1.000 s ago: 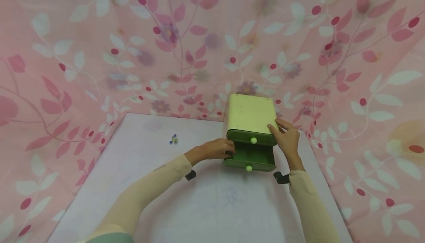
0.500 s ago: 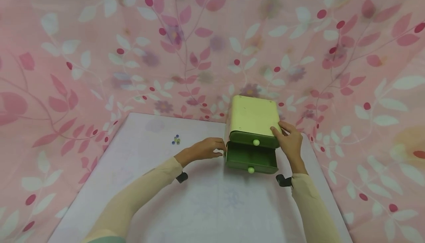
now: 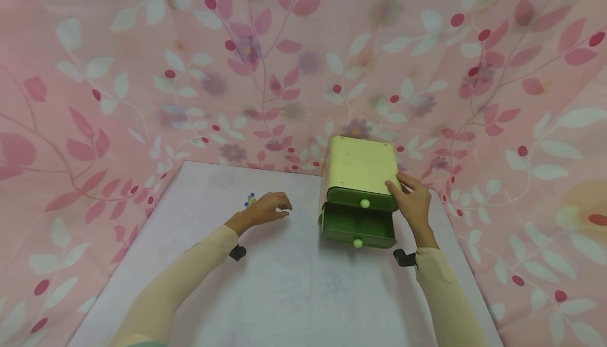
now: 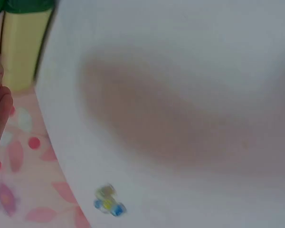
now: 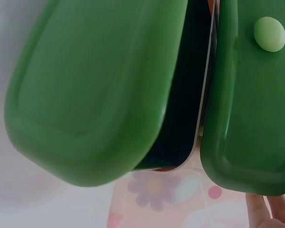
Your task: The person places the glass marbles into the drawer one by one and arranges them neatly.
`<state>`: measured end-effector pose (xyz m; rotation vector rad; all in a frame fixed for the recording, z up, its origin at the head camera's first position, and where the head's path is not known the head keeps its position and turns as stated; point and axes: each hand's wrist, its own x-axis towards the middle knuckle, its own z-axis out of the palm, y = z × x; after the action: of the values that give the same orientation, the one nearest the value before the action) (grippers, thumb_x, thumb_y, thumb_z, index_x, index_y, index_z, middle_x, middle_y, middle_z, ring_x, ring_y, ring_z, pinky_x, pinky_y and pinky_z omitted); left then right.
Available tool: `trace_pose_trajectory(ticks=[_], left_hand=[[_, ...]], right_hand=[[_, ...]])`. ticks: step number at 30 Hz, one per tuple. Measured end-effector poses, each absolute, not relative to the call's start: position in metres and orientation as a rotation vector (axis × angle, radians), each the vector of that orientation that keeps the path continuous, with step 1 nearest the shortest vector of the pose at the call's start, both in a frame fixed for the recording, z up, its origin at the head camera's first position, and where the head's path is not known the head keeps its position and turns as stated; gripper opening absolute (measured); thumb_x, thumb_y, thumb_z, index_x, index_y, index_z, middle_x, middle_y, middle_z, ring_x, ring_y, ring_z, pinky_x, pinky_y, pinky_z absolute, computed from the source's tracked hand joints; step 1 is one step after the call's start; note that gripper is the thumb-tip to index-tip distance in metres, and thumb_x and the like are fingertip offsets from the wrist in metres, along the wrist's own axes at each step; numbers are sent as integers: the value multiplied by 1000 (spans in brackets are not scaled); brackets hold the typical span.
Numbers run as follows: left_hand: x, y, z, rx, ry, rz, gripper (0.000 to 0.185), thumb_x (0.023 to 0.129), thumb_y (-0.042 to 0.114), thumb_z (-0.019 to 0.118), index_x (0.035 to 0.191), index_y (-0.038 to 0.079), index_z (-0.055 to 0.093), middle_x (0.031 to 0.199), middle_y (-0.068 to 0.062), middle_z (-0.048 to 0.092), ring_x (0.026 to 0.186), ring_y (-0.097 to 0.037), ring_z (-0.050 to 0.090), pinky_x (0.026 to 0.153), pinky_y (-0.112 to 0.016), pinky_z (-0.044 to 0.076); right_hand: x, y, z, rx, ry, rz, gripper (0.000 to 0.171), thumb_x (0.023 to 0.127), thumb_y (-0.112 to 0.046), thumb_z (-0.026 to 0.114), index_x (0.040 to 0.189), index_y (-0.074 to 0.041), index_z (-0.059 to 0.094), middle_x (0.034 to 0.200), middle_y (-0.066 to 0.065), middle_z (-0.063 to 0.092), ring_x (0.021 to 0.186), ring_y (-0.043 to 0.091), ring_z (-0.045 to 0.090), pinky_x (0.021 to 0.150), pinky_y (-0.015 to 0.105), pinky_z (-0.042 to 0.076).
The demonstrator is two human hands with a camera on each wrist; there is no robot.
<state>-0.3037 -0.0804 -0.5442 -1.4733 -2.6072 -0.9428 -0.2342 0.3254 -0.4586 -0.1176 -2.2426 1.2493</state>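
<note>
A small drawer cabinet (image 3: 362, 165) with a pale yellow top and green drawers stands at the back of the table. Its lower drawer (image 3: 339, 235) is pulled out, while the upper drawer (image 5: 251, 109) sits in the cabinet. My right hand (image 3: 413, 202) grips the cabinet's right front corner, thumb on top and fingers down the side. Left of the cabinet, my left hand (image 3: 265, 209) is over the table with loosely bent fingers and nothing visible in them. Several small glass marbles (image 4: 108, 203), blue and yellowish, lie grouped beyond that hand, which partly covers them in the head view.
The table (image 3: 284, 294) has a pale cover. Pink flowered cloth (image 3: 284, 73) rises along its back and sides. Dark camera mounts (image 3: 238, 253) stick out below both wrists.
My left hand has left the lower drawer's left side and moved left toward the marbles. My right hand keeps its place on the cabinet, and the lower drawer stays out.
</note>
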Motion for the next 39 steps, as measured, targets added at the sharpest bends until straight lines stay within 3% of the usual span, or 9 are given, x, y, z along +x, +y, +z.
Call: trace_pose_trajectory(ticks=[7, 12, 17, 25, 39], left_hand=[[-306, -117, -556, -1283, -2701, -942, 18, 84, 1, 75, 101, -1, 71, 97, -6, 65, 89, -20, 66, 80, -30, 55], [-308, -137, -568, -1150, -2763, -906, 16, 83, 2, 75, 99, 1, 71, 94, -6, 66, 87, -20, 65, 79, -32, 55], [-310, -153, -577, -894, -2834, -847, 12, 84, 2, 75, 95, -1, 72, 90, -7, 64, 84, -21, 64, 76, -33, 55], [-307, -168, -587, -520, -2917, -810, 14, 86, 2, 72, 98, -4, 72, 94, -12, 64, 91, -28, 64, 83, -41, 54], [-313, -171, -594, -423, -2944, -811, 13, 87, 4, 69, 97, -5, 72, 93, -14, 63, 89, -29, 62, 79, -41, 54]], right_hand=[[-235, 325, -458, -119, -2235, 1262, 44, 81, -22, 81, 117, -1, 70, 119, 11, 67, 111, 22, 62, 92, 33, 52], [-234, 326, -459, -127, -2249, 1256, 46, 82, -25, 81, 119, -1, 69, 120, 11, 66, 111, 23, 63, 92, 33, 51], [-234, 326, -459, -129, -2250, 1258, 46, 82, -26, 80, 119, -1, 69, 121, 11, 66, 111, 24, 63, 92, 33, 52], [-234, 325, -459, -133, -2238, 1279, 46, 81, -24, 81, 118, -1, 69, 121, 11, 66, 111, 24, 63, 92, 32, 51], [-235, 324, -458, -124, -2226, 1278, 44, 80, -20, 82, 117, 1, 70, 119, 11, 66, 112, 22, 62, 91, 30, 52]])
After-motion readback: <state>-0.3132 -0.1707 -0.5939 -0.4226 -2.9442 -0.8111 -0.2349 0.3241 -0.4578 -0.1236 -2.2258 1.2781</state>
